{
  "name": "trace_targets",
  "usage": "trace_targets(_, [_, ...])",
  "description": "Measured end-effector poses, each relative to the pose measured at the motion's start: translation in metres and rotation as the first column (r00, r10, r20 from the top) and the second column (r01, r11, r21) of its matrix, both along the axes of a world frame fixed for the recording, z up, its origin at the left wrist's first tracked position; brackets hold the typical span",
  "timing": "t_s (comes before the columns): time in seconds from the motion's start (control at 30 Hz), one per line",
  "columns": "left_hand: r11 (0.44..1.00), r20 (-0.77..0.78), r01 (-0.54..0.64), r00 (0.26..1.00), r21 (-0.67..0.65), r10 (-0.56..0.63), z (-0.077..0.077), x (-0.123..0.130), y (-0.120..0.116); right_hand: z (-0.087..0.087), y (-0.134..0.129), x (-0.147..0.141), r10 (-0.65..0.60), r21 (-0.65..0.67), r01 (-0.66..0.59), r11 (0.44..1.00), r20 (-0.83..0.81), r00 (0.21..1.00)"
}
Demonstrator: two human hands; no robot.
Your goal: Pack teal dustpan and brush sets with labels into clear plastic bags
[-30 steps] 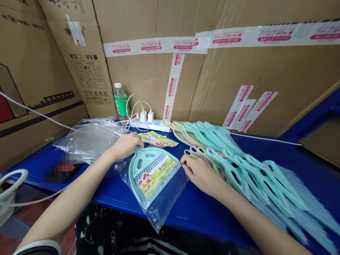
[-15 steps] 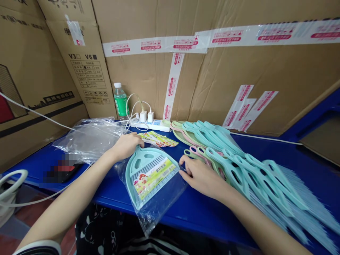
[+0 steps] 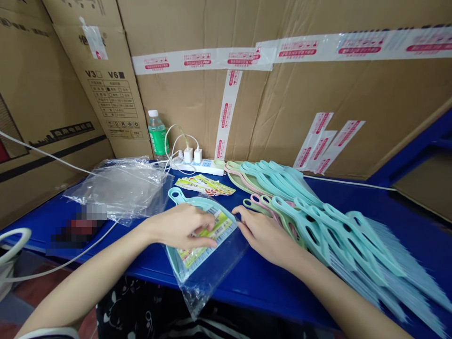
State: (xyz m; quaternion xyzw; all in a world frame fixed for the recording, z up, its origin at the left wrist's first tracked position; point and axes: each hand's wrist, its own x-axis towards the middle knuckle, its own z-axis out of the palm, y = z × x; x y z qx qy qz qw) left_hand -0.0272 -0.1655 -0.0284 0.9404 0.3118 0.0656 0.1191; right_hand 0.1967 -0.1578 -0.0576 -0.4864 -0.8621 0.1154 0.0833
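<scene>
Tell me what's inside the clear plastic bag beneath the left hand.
A turquoise dustpan, brush bristles and a yellow-green printed card show through. The left hand hides part of the dustpan and card.

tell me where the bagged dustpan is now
In the head view, the bagged dustpan lies at the front of the blue table, just left of centre, partly under the left hand, with the right hand by its right side and printed cards beyond.

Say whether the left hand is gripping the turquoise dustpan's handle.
No, the left hand is over the body of the turquoise dustpan, whose ringed handle shows uncovered.
</scene>
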Motion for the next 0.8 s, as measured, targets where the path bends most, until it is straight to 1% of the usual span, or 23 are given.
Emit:
trace_targets(0.1, [1.0, -0.068, 0.013, 0.998, -0.009, -0.013, -0.0059, 0.0062, -0.0046, 0.0005, -0.0009, -0.0005, 0.004, 0.03, -0.005, 1.0, 0.018, 1.0])
trace_targets(0.2, [1.0, -0.134, 0.024, 0.991, 0.019, -0.021, -0.0092, 0.0087, -0.0065, 0.0007, -0.0003, -0.0004, 0.048, 0.063, -0.051, 0.997, 0.045, 0.998])
trace_targets(0.3, [1.0, -0.136, 0.029, 0.99, 0.007, -0.027, -0.0096, 0.0094, -0.008, 0.0012, 0.0006, -0.0002, 0.097, 0.078, -0.101, 0.992, 0.053, 0.994])
trace_targets(0.47, [0.997, -0.106, 0.073, 0.992, -0.026, -0.075, -0.0091, 0.0094, -0.0096, 0.0033, -0.0002, 0.0003, 0.116, 0.054, -0.12, 0.991, 0.07, 0.991])
trace_targets(0.67, [0.993, -0.179, 0.107, 0.977, -0.05, -0.114, -0.0062, 0.0101, -0.0107, 0.0026, -0.0001, 0.0036, 0.118, -0.002, -0.118, 0.993, 0.037, 0.992])
trace_targets(0.8, [0.992, -0.179, 0.11, 0.976, -0.068, -0.12, -0.0058, 0.0102, -0.0113, 0.0041, -0.0018, 0.0066, 0.114, -0.028, -0.113, 0.993, 0.026, 0.993])
